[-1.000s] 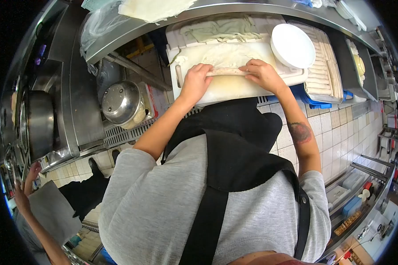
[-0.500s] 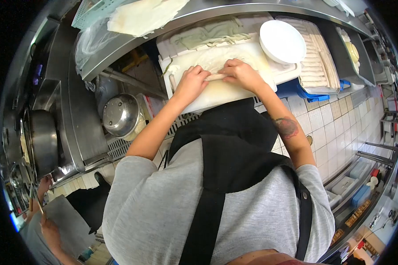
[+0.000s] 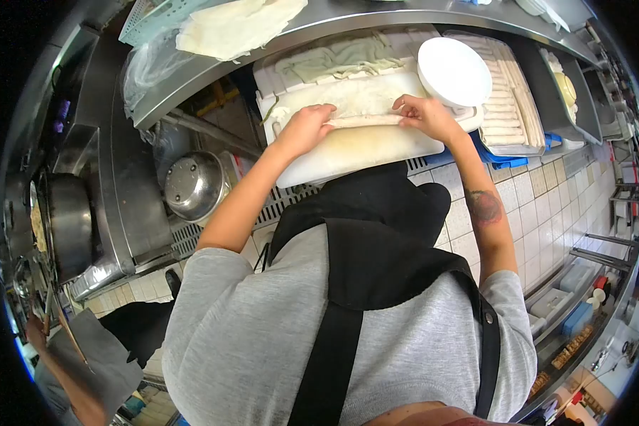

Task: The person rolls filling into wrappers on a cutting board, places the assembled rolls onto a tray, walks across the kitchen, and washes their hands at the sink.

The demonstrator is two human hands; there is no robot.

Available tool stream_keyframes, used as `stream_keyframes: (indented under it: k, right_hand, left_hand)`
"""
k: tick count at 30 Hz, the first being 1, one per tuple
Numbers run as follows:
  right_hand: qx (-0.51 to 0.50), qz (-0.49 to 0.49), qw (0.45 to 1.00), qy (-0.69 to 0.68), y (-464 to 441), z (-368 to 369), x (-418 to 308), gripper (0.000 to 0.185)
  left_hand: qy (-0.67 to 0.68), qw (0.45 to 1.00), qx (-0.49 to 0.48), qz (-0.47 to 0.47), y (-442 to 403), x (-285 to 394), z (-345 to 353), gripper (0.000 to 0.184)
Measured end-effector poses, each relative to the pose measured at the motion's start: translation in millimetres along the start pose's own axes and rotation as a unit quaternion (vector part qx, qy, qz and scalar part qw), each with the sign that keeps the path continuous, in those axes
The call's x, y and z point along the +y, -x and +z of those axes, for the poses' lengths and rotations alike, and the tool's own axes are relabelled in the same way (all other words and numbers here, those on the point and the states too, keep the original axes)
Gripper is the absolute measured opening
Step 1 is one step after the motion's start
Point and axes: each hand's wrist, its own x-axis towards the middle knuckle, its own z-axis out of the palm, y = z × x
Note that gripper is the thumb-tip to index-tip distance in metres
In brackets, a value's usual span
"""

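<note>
A long pale dough roll (image 3: 366, 122) lies across the white cutting board (image 3: 362, 156), at the near edge of a thin, pale sheet (image 3: 366, 96). My left hand (image 3: 307, 128) is at the roll's left end, thumb on the near side and fingers curled over the far side. At the right end my right hand (image 3: 431, 118) has its thumb against the roll and its fingers bent above it. Both palms hide the ends of the roll. Behind the board lies a crumpled greenish cloth (image 3: 341, 58).
A white bowl (image 3: 454, 72) stands right of the board, beside a tray of finished rolls (image 3: 500, 106). On the steel shelf above rests a pale sheet (image 3: 238, 27). A metal bowl (image 3: 194, 186) is at left. A co-worker's arm (image 3: 71, 380) shows at lower left, near long sticks.
My hands have moved apart along the roll, left hand to the left and right hand to the right. More of the roll shows between them. The co-worker's arm has shifted.
</note>
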Motion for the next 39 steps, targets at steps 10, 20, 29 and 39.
stream_keyframes:
  k: [10,20,29,39]
  right_hand:
    - [-0.029,-0.019,0.994,0.108,-29,-9,8,0.015]
    - [0.077,-0.170,0.976,0.117,-27,38,-34,0.036]
    - [0.026,-0.072,0.995,0.061,-17,7,9,0.029]
    - [-0.020,0.047,0.998,0.036,-30,-15,8,0.015]
  left_hand:
    - [-0.048,0.995,-0.077,0.040,-32,-22,-14,0.018]
    - [-0.055,0.995,0.081,0.026,-17,10,19,0.022]
    - [-0.028,0.998,0.052,0.021,-9,-9,12,0.027]
    - [0.070,0.985,-0.151,-0.042,-52,-25,-30,0.014]
